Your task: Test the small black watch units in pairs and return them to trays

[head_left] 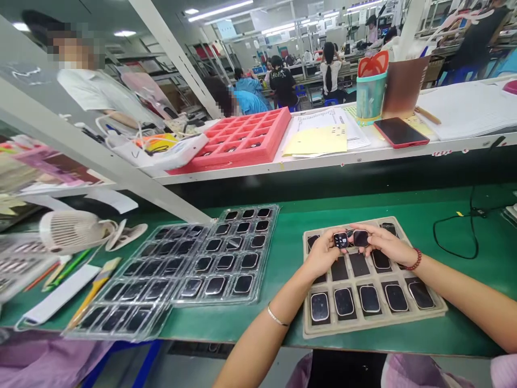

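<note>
My left hand (322, 253) pinches a small square watch (340, 240) whose screen is lit with icons. Close beside it, my right hand (377, 241) holds a second watch (361, 238) with a dark screen. Both hands are above a beige compartment tray (343, 327). The front row of that tray holds several dark-screened watches, one of them at the near left corner (320, 307). Behind them, some compartments show only dark square pads (359, 264). My hands and wrists hide part of the back rows.
Clear plastic trays (258, 293) of dark watch faces lie left on the green table (283, 323). Farther left are a brush (95, 285) and a white fan (72, 230). A shelf (315, 159) behind bears a red foam tray (278, 134) and a phone (401, 132). People sit beyond.
</note>
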`<state>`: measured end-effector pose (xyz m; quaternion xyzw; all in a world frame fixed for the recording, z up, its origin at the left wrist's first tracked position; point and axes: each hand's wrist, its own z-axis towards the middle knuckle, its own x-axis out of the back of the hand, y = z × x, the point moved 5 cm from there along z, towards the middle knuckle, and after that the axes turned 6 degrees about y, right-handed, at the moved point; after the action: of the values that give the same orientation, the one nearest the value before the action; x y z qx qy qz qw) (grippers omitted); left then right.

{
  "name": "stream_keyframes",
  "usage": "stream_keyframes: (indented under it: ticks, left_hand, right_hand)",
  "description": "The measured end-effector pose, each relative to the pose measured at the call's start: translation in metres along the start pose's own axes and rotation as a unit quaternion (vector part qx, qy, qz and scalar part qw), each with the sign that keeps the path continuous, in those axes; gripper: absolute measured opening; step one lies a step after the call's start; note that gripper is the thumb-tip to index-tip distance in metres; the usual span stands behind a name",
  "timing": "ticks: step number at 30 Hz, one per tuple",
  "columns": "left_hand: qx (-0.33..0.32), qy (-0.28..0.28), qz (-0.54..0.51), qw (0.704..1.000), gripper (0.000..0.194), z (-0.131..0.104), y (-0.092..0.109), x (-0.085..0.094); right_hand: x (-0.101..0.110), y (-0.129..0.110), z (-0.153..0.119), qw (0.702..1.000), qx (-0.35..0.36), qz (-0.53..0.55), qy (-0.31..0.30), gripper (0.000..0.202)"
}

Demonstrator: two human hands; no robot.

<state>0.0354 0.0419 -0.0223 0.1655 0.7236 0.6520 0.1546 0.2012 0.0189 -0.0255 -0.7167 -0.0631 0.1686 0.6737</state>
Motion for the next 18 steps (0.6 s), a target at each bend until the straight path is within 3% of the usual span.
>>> stream_keyframes:
  ticks: [6,10,18]
  left_hand:
    - [0.019,0.005,-0.008,1.0,0.053,-0.0006,-0.0002,0.0008]
    - [0.015,0.006,-0.011,1.0,0.05,-0.0011,0.0016,-0.0001]
    - [0.005,0.006,0.0,1.0,0.049,-0.0018,-0.0007,0.0005]
  right_hand:
    - [0.0066,0.0019,0.0018,0.997,-0.024,0.076,-0.001,0.052]
    - [0.0095,-0.0016,0.0024,0.993,-0.023,0.113,0.004,0.046]
    - [0.0115,0.0022,0.0035,0.991,-0.019,0.13,-0.007,0.046]
